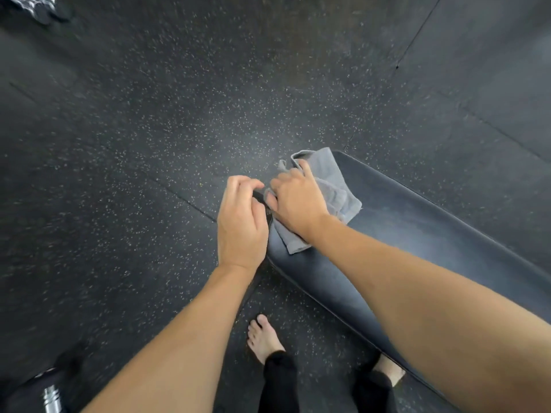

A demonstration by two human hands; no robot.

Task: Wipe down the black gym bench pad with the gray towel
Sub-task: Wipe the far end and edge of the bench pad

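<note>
The black gym bench pad [417,231] runs from the middle of the view down to the lower right, with a dull sheen on its top. A crumpled gray towel [334,186] lies on the pad's near-left end. My right hand [295,201] presses down on the towel, fingers bunched into the cloth. My left hand [241,225] is just left of it at the pad's end edge, fingers curled; whether it touches the pad or the towel is hidden.
Dark speckled rubber floor tiles [149,129] surround the bench. My bare feet [264,338] in black trousers stand beside the pad. A metal bottle [52,400] sits at the bottom left, and dark weights [38,7] lie at the top left.
</note>
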